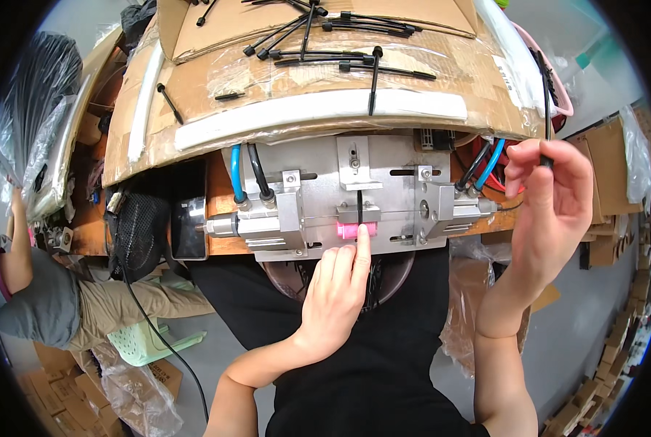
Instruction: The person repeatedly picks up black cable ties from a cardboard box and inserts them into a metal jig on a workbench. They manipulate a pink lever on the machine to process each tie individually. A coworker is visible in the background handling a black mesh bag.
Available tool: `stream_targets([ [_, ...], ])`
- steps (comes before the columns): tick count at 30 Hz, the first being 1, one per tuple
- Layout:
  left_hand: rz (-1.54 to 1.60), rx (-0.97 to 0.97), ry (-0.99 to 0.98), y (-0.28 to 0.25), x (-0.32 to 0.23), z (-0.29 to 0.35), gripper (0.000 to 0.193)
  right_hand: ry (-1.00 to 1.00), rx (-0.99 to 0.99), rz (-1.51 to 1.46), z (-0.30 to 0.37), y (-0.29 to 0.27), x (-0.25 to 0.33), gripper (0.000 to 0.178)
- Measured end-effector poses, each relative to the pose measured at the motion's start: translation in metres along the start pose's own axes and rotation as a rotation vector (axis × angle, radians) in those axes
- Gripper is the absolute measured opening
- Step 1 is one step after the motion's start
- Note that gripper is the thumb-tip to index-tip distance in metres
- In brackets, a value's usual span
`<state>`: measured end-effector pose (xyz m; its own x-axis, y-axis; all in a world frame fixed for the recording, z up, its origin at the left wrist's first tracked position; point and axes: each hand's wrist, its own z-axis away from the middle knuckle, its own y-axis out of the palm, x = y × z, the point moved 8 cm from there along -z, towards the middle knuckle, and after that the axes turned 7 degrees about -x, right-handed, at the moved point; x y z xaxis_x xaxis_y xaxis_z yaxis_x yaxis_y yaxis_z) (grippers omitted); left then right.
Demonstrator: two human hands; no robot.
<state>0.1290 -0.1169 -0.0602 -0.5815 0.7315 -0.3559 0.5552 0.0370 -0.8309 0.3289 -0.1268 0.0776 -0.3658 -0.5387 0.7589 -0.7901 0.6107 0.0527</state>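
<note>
My left hand (336,291) presses its outstretched index fingertip on a small pink block (348,231) at the front of a metal fixture (327,167). Its other fingers bend loosely and hold nothing. A thin black rod (359,206) stands in the fixture's middle, just behind that fingertip. Two silver pneumatic cylinders (271,226) (453,211) face each other across the plate. Raised at the right, my right hand (551,193) pinches a slim black rod (546,102) between thumb and fingers; the rod points up and away.
Several black rods with knobbed ends (340,56) lie on a cardboard sheet (478,73) behind the fixture. Blue hoses (236,173) and black ones run into the cylinders. A black mesh bag (137,233) and a dark tablet (189,226) sit left. Another person (41,291) works at far left.
</note>
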Motion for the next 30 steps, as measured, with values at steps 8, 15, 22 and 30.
stream_targets([
  [8, 0.193, 0.050, -0.021, -0.028, 0.011, -0.013, 0.071, -0.099, 0.296, 0.386, 0.092, 0.039, -0.010, 0.048],
  [15, -0.441, -0.403, 0.119, -0.171, 0.195, -0.141, 0.037, -0.006, 0.479, 0.387, 0.154, 0.069, -0.046, 0.069],
  [22, 0.009, -0.043, -0.051, -0.134, 0.238, -0.179, 0.012, 0.012, 0.519, 0.408, 0.162, 0.075, -0.060, 0.069],
  [30, 0.047, -0.042, 0.024, -0.150, 0.235, -0.154, 0.020, -0.076, 0.632, 0.442, 0.135, 0.080, -0.039, 0.063],
])
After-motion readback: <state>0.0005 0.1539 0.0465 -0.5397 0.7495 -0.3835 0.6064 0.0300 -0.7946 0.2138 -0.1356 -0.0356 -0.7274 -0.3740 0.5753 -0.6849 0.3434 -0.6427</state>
